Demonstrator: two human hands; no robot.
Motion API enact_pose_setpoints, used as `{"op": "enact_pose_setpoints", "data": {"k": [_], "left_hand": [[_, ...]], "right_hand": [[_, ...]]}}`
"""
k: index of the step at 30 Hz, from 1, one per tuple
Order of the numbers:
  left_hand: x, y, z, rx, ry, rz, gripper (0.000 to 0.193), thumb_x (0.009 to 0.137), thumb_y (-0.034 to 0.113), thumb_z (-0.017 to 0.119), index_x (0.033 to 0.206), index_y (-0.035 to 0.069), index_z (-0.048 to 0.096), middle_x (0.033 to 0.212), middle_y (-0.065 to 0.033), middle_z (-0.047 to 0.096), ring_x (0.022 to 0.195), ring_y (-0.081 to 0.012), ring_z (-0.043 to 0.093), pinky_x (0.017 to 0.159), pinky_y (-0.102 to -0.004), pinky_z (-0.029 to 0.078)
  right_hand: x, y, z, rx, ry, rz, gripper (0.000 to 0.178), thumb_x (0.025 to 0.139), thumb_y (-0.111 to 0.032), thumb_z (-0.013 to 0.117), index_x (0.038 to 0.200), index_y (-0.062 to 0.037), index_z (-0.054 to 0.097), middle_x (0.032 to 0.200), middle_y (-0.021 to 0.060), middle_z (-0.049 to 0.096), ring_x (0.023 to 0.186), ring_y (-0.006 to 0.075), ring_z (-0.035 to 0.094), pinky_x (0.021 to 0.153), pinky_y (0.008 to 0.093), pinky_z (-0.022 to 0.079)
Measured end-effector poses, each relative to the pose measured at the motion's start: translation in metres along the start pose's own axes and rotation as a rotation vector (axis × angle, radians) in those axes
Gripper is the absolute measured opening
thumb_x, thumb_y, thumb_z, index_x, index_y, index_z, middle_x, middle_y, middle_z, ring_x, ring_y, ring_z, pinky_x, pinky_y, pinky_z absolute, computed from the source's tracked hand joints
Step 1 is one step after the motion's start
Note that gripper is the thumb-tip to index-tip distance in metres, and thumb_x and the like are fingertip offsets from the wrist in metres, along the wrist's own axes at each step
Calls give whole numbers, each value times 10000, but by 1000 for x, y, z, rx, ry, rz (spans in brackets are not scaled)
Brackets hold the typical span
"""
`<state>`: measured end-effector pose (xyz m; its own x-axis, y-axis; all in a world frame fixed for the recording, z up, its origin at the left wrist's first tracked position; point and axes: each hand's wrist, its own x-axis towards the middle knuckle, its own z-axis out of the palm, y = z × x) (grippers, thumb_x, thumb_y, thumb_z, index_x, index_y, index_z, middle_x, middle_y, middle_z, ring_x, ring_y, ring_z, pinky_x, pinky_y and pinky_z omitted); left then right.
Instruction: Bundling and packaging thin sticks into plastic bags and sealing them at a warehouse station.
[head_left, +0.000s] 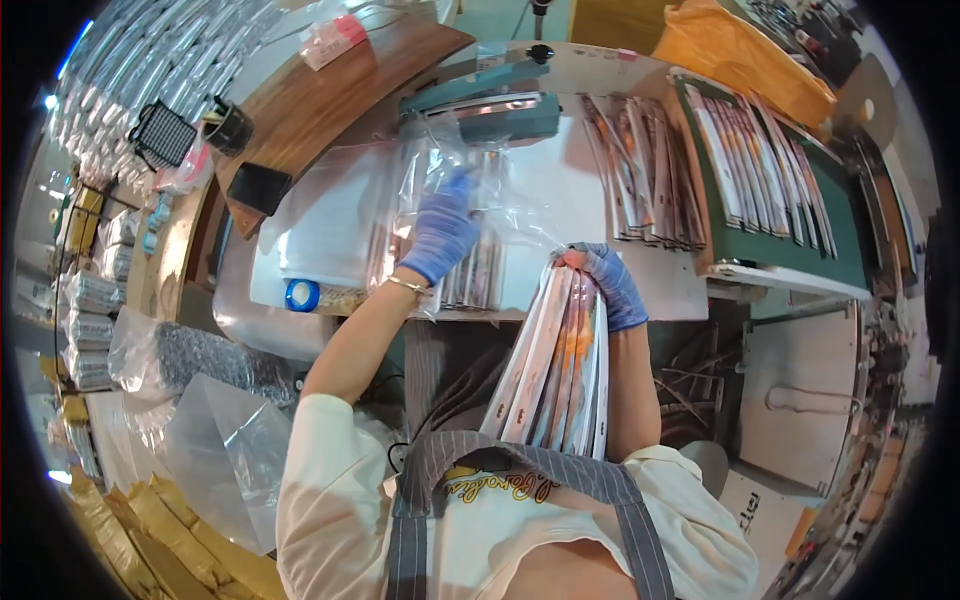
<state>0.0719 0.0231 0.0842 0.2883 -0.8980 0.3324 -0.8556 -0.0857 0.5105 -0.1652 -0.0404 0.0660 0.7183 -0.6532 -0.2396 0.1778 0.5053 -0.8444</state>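
Note:
My left hand (443,232), in a blue knit glove, reaches over the table with its fingers together on a crinkled clear plastic bag (430,160); the plastic partly veils the fingertips. Under and beside that hand lie rows of long, narrow printed packets (470,275). My right hand (608,285), its glove leaving some fingertips bare, grips the upper ends of a fanned bundle of similar flat packets (555,370). Their lower ends hang toward my apron, past the table's front edge. Clear film (525,225) stretches between the two hands.
Behind my left hand stands a teal bag sealer (490,115). More packets (645,175) lie at the right, others on a green board (765,165). At left are a blue tape roll (301,295), a phone (259,188) on a wooden shelf (340,85) and a pen cup (228,128).

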Motion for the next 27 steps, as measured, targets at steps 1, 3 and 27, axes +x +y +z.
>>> {"op": "enact_pose_setpoints", "data": {"k": [1,3,27], "left_hand": [[2,14,6,41,-70,164,507,686,62,569,1178,44,446,1167,-120,459,680,-284,570,713,-338,455],[1,43,19,226,-307,423,669,716,25,489,1349,68,279,1395,-70,292,658,-266,591,693,-360,493],[-117,27,31,229,-592,537,499,685,20,542,1177,82,495,1293,-115,430,598,-248,603,467,-331,470]], "right_hand": [[-6,-9,5,-111,1,-31,259,755,-220,636,807,32,655,745,85,639,670,123,589,658,242,468],[-3,2,-10,-128,14,-81,255,751,-216,633,804,32,654,743,82,638,675,124,588,657,242,468],[-87,5,24,-816,170,-61,436,875,-283,471,1225,-26,428,1164,186,510,1071,351,477,904,378,382]]}}
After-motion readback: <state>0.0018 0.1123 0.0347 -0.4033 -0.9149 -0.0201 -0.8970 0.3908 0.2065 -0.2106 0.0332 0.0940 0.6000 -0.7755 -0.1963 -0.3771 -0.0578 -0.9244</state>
